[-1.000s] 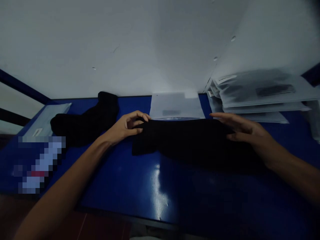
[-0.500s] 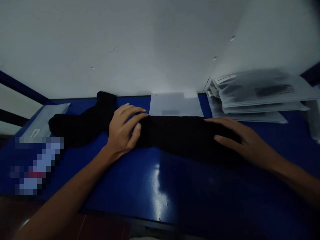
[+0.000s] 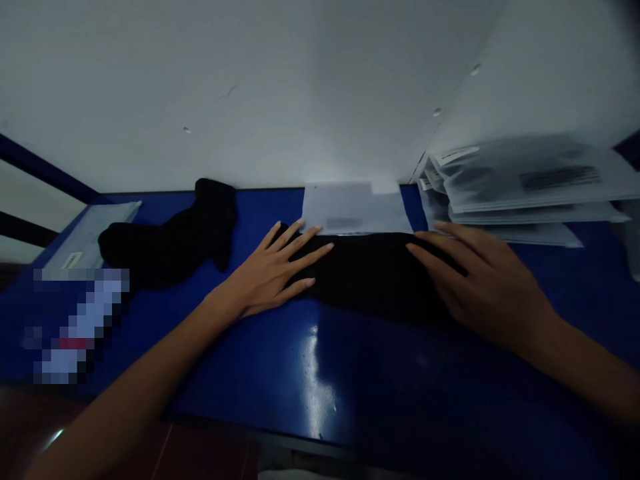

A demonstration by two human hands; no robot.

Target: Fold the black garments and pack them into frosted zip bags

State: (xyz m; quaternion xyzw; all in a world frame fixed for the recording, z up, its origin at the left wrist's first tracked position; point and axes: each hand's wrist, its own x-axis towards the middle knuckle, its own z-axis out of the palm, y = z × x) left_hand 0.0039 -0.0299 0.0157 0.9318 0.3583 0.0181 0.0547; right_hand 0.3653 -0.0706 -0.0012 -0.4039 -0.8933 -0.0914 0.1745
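A piece of black cloth lies stretched sideways on the blue table, folded into a long strip; its exact kind is too dark to make out. On its left end rests my left hand, palm down with the fingers spread. At the other end is my right hand, its fingers apart and lying over the fabric. Just behind the cloth a flat whitish plastic bag lies against the wall, partly covered along its front edge.
Another black cloth item lies crumpled at the left, beside a clear bag with a label. Several filled plastic bags are stacked at the back right. A pixelated patch hides something at the left. A white wall closes off the blue table behind.
My left hand has moved right and flattened, its fingers now spread over the cloth's end. My right hand has shifted slightly, its fingers more forward. The cloth's left end has drawn away from the crumpled item.
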